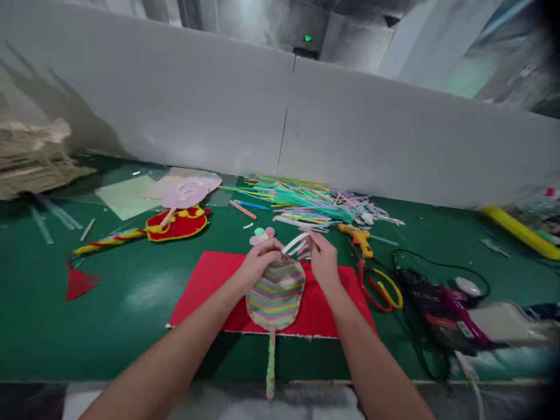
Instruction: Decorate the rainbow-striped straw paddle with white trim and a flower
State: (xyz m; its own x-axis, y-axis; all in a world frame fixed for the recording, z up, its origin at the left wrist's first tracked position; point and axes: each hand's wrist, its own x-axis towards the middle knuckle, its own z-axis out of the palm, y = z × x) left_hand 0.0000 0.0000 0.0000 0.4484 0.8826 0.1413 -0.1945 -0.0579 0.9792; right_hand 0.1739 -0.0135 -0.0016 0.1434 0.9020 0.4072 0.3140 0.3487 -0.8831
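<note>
A beige fibrous bundle (35, 160) sits toward the green tabletop's (144, 297) far left corner, a long yellow bar (522, 233) near the right edge, a yellow-trimmed red fan (179, 231) nearer the left.

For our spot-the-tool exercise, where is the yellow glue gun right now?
In the head view, the yellow glue gun lies to the right of the right hand, just beyond the scissors.

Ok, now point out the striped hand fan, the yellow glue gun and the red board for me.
Striped hand fan (275, 293): head view, middle of its striped face.
Yellow glue gun (359, 238): head view, on its body.
Red board (205, 287): head view, bare left part of its top.
</note>
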